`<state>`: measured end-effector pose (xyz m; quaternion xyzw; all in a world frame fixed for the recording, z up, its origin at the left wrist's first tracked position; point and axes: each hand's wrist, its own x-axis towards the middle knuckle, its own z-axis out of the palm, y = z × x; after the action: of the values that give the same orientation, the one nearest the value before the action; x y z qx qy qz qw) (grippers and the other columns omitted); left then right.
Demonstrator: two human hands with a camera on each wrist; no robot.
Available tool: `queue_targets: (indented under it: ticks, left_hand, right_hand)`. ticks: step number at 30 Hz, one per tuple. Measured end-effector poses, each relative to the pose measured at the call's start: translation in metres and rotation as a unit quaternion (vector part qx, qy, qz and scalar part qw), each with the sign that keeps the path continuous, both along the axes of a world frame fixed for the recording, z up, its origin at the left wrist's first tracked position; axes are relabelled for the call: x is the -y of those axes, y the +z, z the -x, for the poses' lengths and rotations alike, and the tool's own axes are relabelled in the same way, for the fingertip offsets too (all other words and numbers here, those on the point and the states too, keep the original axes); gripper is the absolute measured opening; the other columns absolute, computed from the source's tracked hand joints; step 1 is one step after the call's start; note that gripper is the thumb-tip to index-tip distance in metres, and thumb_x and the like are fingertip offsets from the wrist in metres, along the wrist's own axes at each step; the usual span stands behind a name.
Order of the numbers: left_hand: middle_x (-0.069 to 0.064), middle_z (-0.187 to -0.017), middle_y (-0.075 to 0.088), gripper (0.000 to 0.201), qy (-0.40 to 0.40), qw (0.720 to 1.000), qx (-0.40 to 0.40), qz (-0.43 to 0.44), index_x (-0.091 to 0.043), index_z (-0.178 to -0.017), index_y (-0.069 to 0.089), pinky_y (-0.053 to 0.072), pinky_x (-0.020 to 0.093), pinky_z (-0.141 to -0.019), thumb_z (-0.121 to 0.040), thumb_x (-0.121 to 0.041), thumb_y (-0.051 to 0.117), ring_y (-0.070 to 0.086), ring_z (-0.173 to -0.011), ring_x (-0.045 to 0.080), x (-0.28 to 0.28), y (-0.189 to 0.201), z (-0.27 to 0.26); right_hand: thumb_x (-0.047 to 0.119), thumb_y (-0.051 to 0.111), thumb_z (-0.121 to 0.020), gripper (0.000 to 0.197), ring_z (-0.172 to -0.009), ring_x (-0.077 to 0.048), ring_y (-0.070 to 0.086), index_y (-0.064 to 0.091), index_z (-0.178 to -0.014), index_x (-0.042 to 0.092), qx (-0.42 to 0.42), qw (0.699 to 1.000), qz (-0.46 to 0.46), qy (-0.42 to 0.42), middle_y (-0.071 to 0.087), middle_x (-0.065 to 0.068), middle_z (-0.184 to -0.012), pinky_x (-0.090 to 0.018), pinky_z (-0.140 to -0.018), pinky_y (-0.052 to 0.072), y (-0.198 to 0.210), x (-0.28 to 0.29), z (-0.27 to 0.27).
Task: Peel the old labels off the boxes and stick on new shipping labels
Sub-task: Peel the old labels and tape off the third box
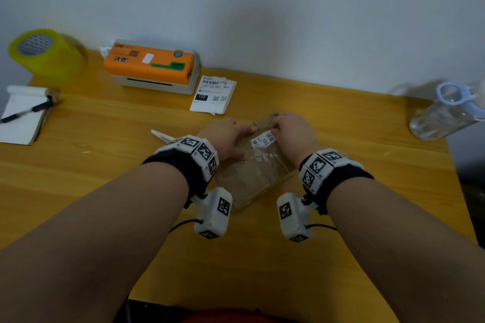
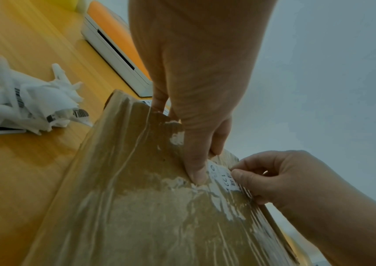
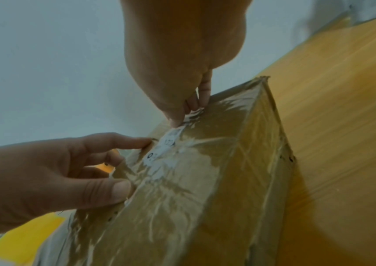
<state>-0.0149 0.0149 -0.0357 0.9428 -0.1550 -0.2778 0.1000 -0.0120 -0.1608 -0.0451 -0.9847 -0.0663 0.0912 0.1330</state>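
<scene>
A brown cardboard box [image 1: 258,174] wrapped in clear tape lies at the table's middle. On its top near the far end sits a torn white remnant of the old label [image 1: 263,140], printed "122". My right hand [image 1: 275,127] pinches the label's far right end between thumb and fingertips [image 3: 182,113]. My left hand [image 1: 242,139] grips the box's left edge, its thumb [image 2: 197,174] pressed on the top just beside the label [image 2: 222,175]. A stack of new shipping labels [image 1: 212,93] lies behind the box.
An orange and white label printer [image 1: 152,65] stands at the back. Crumpled peeled label scraps [image 2: 22,100] lie left of the box. A yellow tape roll [image 1: 44,52] and a notepad with pen [image 1: 23,118] are far left. A clear water bottle [image 1: 446,113] is at right.
</scene>
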Motion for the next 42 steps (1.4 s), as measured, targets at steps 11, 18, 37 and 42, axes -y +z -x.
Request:
queue_targets:
  ticks: [11, 18, 37, 42]
  left_hand:
    - [0.005, -0.124, 0.046, 0.072, 0.009, 1.0, 0.001, 0.001, -0.04, -0.141, 0.033, 0.043, 0.036, -0.089, -0.08, -0.044, 0.069, 0.05, -0.112, 0.026, 0.003, 0.0, 0.001]
    - [0.006, -0.128, 0.046, 0.073, 0.003, 1.0, -0.001, -0.006, -0.04, -0.142, 0.031, 0.045, 0.039, -0.093, -0.08, -0.044, 0.069, 0.049, -0.115, 0.027, 0.003, 0.001, 0.0]
    - [0.008, -0.125, 0.047, 0.071, 0.001, 1.0, 0.011, 0.005, -0.04, -0.144, 0.027, 0.042, 0.036, -0.094, -0.084, -0.041, 0.064, 0.049, -0.113, 0.027, 0.002, 0.0, 0.005]
    - [0.007, -0.125, 0.046, 0.071, 0.002, 1.0, 0.011, 0.006, -0.04, -0.145, 0.026, 0.042, 0.036, -0.094, -0.085, -0.042, 0.064, 0.049, -0.112, 0.026, 0.001, 0.0, 0.006]
  right_hand:
    - [0.01, 0.05, -0.094, 0.007, -0.098, -0.023, 0.052, 0.057, -0.094, 0.011, 0.021, 1.0, 0.009, 0.0, 0.054, -0.006, -0.102, -0.031, -0.082, 0.042, -0.004, -0.005, 0.005]
    - [0.016, 0.048, -0.096, 0.005, -0.096, -0.021, 0.052, 0.052, -0.098, 0.014, -0.027, 0.999, -0.04, -0.024, 0.051, -0.004, -0.105, -0.03, -0.078, 0.041, -0.005, -0.001, 0.006]
    - [0.013, 0.049, -0.094, 0.005, -0.093, -0.02, 0.05, 0.05, -0.099, 0.014, -0.06, 0.997, -0.042, -0.004, 0.049, -0.006, -0.109, -0.032, -0.081, 0.044, -0.001, 0.005, 0.007]
    - [0.029, 0.063, -0.088, 0.026, -0.091, -0.014, 0.048, 0.053, -0.109, 0.016, -0.04, 0.994, -0.097, -0.029, 0.048, 0.002, -0.104, -0.028, -0.081, 0.043, 0.0, 0.008, 0.011]
